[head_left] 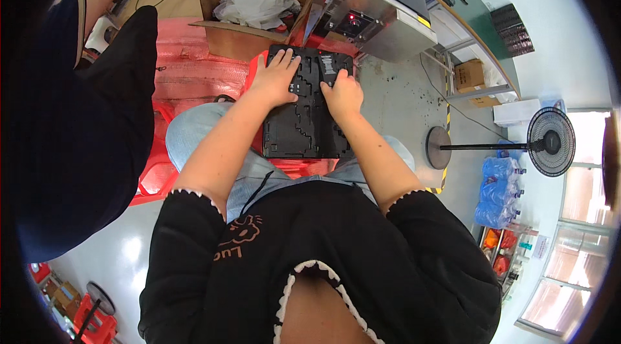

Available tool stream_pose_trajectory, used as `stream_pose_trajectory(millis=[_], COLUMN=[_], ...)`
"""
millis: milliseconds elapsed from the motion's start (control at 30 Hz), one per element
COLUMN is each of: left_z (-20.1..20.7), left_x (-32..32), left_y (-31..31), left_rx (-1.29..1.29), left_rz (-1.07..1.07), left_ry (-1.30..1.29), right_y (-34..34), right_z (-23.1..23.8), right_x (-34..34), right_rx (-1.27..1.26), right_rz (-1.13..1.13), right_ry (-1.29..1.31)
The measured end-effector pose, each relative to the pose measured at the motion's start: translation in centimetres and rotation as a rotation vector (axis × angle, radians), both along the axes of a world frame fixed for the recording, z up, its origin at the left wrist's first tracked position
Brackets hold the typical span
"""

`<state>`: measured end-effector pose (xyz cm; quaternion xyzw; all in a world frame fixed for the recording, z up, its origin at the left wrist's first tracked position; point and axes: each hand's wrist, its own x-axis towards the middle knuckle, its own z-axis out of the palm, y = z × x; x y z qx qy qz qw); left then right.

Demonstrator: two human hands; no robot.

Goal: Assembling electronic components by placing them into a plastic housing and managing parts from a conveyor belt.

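A black moulded plastic tray [304, 127] with several shaped recesses lies across my lap, on top of a red crate [162, 176]. My left hand [275, 78] rests flat on the tray's upper left part, fingers spread. My right hand [343, 95] presses on the tray's upper right part with the fingers curled down; whether it grips a small black piece there I cannot tell.
A cardboard box [242, 17] with white wrapping stands ahead on red sheets. A metal machine with a red button [362, 20] is right behind the tray. Another person in dark clothes [84, 117] stands at my left. A standing fan [550, 142] and bottled water packs [498, 192] are at right.
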<state>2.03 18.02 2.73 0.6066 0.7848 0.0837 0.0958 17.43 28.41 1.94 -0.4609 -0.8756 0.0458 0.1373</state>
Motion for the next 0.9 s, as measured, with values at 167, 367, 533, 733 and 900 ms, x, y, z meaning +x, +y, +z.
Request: stream_pose_trajectory(millis=[167,367,533,733,900], left_z=[1.4,1.3,-0.1,3.0,-0.6], left_x=[-1.3,-1.8,-3.5,-3.5,-0.4], left_y=[2.5,2.0,3.0,0.0,-4.4], left_rx=[-0.151,0.091,0.452,0.460,0.178], left_rz=[-0.148,-0.184,-0.081,-0.025,-0.112], left_ry=[-0.009,0.052,-0.339,-0.656,-0.685], right_y=[0.1,-4.2,-8.4,-8.2,-8.0], right_z=[1.1,4.5,2.0,1.6,0.4], right_x=[0.9,6.7,9.7,11.0,13.0], right_rx=[-0.137,-0.243,-0.235,-0.177,0.030], right_rz=[-0.140,-0.018,0.103,0.254,0.576], right_ry=[0.245,0.309,0.093,0.070,-0.043])
